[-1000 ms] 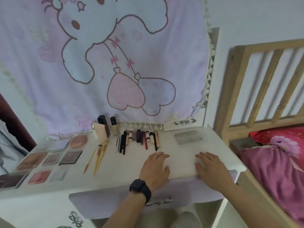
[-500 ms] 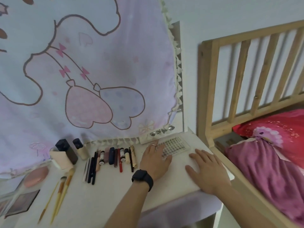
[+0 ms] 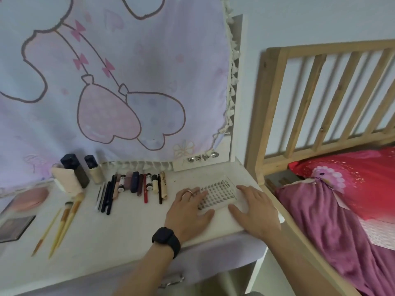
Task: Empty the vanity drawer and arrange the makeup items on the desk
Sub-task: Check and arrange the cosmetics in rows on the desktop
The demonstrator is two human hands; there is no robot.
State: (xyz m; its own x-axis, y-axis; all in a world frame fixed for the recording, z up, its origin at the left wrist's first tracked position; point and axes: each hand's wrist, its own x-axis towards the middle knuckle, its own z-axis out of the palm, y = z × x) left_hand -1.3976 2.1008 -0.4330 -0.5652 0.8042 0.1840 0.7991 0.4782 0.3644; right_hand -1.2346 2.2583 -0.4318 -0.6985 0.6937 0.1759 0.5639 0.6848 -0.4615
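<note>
Tray (image 3: 218,195) of clear plastic lies at the right end of the bench (image 3: 128,227), holding rows of small dark tufts. The left hand (image 3: 188,208) lies flat, fingers spread over its left edge. The right hand (image 3: 254,212) rests flat, uncurled, just beside its right edge. Lettering at its far corner looks like XOYO.

Desk (image 3: 128,229) bears brushes (image 3: 68,214), pencils (image 3: 108,197), bottles (image 3: 79,176) — lash tray (image 3: 220,194).

The left hand (image 3: 189,207) wears a thin ring (image 3: 189,192) on one finger, and it looks rose-gold. On the left wrist sits a black watch (image 3: 166,238) — a square dark screen on a wide black strap. The right hand (image 3: 254,210) and both forearms are bare.
</note>
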